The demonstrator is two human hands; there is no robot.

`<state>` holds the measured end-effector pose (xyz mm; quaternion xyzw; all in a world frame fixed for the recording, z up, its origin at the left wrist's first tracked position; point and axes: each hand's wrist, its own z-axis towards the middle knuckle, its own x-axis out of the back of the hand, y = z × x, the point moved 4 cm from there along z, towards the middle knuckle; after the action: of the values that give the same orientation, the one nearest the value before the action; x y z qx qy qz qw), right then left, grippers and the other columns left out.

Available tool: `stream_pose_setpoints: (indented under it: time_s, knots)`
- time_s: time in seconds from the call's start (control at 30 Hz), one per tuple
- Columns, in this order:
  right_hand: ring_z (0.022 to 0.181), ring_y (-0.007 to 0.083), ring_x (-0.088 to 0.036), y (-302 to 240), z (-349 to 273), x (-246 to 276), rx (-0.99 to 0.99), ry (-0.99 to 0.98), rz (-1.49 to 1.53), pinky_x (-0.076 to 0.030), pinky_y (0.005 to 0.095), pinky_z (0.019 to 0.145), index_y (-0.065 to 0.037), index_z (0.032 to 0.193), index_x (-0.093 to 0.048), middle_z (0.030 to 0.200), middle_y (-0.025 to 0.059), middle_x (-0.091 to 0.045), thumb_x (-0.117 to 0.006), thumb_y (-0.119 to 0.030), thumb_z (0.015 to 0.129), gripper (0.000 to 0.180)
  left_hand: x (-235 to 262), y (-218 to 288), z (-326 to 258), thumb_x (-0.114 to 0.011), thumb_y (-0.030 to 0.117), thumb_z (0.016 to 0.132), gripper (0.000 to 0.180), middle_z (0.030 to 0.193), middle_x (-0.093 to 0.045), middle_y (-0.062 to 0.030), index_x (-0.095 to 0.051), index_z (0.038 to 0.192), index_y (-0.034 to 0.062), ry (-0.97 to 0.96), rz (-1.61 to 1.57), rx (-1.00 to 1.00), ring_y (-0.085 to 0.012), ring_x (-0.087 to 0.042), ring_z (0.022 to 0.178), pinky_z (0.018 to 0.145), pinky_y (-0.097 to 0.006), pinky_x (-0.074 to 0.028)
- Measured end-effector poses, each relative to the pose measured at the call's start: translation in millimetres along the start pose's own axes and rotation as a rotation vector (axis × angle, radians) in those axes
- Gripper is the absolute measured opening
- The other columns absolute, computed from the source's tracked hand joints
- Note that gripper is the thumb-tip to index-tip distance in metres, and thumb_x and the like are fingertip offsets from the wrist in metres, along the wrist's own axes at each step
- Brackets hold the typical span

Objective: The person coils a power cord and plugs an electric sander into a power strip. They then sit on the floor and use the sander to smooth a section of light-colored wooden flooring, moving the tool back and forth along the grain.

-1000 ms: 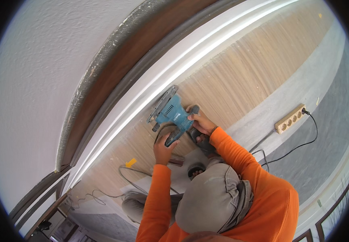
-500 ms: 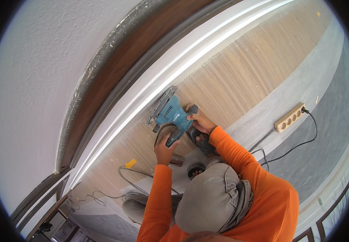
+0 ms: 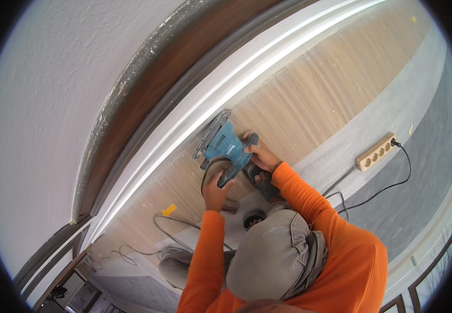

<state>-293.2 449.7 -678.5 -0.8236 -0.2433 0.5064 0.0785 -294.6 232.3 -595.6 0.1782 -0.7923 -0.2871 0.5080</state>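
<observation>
A blue electric sander (image 3: 221,146) lies with its pad flat on a pale wood-grain panel (image 3: 309,99), right beside a white moulding (image 3: 247,78). My left hand (image 3: 216,192) is wrapped around the sander's rear handle, where its black cord comes out. My right hand (image 3: 261,154) grips the sander's front knob. Both arms are in orange sleeves and reach up from the lower edge, past my grey cap (image 3: 275,261).
A beige power strip (image 3: 376,152) with a black cable (image 3: 388,188) lies at the right on a grey surface. A grey hose or cable (image 3: 176,221) loops below the sander. A small yellow piece (image 3: 169,209) sits on the panel. A dark brown frame (image 3: 153,83) and a white textured wall (image 3: 43,104) run along the left.
The sander and both hands stay in nearly the same spot on the panel, with only a slight shift along the moulding.
</observation>
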Motion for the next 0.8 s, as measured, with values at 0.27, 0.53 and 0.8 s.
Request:
stream_pose_setpoints:
  time_s: [0.27,0.53,0.8]
  knots:
    - [0.11,0.0205,-0.053,2,2,5,0.002,-0.028,-0.057,-0.047,0.0395,0.098,-0.013,0.13,-0.046,0.116,0.0054,-0.049,-0.068,-0.008,0.087,0.049,-5,8,-7,-0.09,0.027,0.08,0.051,0.1,-0.075,-0.0181,-0.072,0.119,-0.0008,0.013,-0.033,-0.018,-0.0314,-0.074,0.088,0.081,-0.038,-0.056]
    - [0.109,0.0198,-0.053,1,-2,1,0.002,0.012,0.027,-0.046,0.0378,0.098,-0.011,0.129,-0.048,0.115,0.0055,-0.049,-0.071,-0.008,0.085,0.05,-1,9,0,-0.09,0.026,0.079,0.051,0.101,-0.076,-0.0185,-0.072,0.118,-0.002,0.001,-0.01,-0.029,-0.031,-0.074,0.088,0.081,-0.038,-0.057]
    - [0.111,0.0206,-0.052,5,3,5,-0.042,-0.033,-0.114,-0.044,0.038,0.099,-0.012,0.132,-0.046,0.119,0.0062,-0.048,-0.071,-0.01,0.085,0.053,-14,-3,-16,-0.09,0.029,0.079,0.051,0.101,-0.076,-0.018,-0.073,0.119,0.001,0.008,-0.073,0.034,-0.0311,-0.074,0.091,0.083,-0.039,-0.056]
